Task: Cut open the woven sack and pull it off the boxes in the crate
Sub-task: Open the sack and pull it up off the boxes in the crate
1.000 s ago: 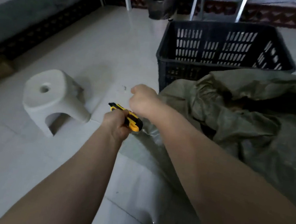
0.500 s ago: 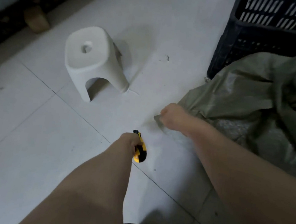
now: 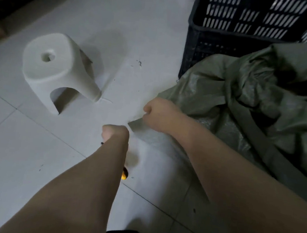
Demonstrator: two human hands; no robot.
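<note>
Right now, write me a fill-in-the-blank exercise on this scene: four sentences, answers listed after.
1. The right hand grips the edge of the woven sack, which lies in front of the ____ plastic crate.
2. The left hand holds a knife whose visible handle end is ____.
3. The stool left of the hands is ____ in colour.
4. The stool's top has one round ____.
Answers: black; yellow; white; hole.

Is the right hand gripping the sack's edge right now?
Yes, the right hand is curled round the near corner of the woven sack, while the left hand holds the utility knife.
</note>
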